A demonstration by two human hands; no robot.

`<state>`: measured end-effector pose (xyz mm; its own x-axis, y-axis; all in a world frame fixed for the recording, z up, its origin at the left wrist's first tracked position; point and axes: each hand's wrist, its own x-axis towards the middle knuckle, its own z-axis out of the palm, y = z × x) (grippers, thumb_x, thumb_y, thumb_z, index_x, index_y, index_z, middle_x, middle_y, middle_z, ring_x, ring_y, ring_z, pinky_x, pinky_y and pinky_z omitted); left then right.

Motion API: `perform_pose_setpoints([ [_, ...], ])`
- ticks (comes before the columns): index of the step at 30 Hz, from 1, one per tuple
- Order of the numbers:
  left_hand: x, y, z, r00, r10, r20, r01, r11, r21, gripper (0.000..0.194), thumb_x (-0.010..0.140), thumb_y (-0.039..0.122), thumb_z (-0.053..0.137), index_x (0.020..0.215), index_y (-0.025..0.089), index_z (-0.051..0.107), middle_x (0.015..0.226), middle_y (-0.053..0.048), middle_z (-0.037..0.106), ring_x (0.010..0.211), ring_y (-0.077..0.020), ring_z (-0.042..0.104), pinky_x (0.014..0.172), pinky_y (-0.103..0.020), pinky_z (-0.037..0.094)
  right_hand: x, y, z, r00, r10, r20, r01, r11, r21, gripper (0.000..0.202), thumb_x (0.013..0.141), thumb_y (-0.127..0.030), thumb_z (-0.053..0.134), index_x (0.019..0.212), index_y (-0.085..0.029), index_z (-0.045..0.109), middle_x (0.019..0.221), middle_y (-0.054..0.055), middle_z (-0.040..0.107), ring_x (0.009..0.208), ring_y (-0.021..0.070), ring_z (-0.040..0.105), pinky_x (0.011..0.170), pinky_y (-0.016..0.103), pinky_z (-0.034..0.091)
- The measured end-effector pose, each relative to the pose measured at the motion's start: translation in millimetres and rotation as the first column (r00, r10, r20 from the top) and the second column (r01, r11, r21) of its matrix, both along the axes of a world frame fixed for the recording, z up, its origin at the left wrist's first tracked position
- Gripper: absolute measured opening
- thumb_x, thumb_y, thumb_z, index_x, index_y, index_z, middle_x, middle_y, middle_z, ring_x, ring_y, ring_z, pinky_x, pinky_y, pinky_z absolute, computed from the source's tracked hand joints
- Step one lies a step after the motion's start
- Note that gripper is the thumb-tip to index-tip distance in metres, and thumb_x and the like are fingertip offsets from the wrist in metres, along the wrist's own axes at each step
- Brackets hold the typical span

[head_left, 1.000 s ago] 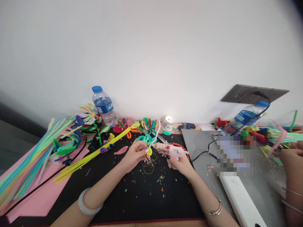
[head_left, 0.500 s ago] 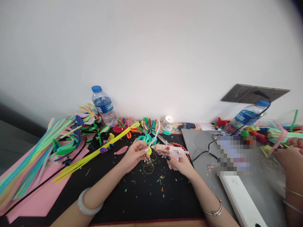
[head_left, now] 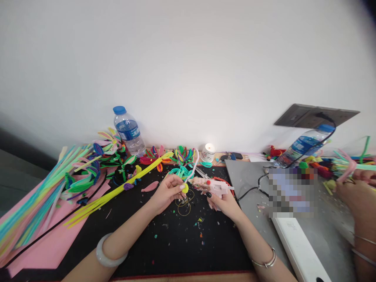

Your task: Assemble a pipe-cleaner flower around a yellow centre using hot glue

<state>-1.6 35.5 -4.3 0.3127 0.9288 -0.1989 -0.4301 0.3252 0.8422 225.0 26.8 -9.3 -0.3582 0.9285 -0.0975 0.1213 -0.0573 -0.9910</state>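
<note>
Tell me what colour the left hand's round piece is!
The round piece is yellow, seen in the head view.

The pale pink, pistol-shaped glue gun [head_left: 221, 187] looks like smooth, hard plastic. The pale, bent chenille stem [head_left: 195, 162] and the long yellow chenille strips [head_left: 114, 194] appear soft, fuzzy and matt. The flat black mat [head_left: 173, 250] is matt; the flat grey board [head_left: 246, 176] looks smooth. The clear, blue-capped bottle on the left [head_left: 136, 148] is glossy, see-through plastic. The pink sheet [head_left: 55, 243] resembles smooth matt paper, the long white power strip [head_left: 296, 244] smooth plastic. The thin silver-coloured bracelet [head_left: 274, 258] is shiny metal.
</note>
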Motion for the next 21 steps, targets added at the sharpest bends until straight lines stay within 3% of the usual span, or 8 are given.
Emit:
perform_pose_setpoints([
  [21,-0.6,0.2,-2.2,1.0,-0.007,0.017,0.007,1.0,0.004,0.02,0.07,0.023,0.073,0.074,0.017,0.055,0.064,0.005,0.06,0.053,-0.0075,0.061,0.05,-0.016,0.049,-0.3,0.9,6.4,0.999,-0.011,-0.036,0.013,0.998,0.067,0.044,0.081,-0.052,0.052,0.098,-0.012,0.056,0.047,-0.004,0.048,0.036,0.0069,0.037,0.035,0.02,0.027],
])
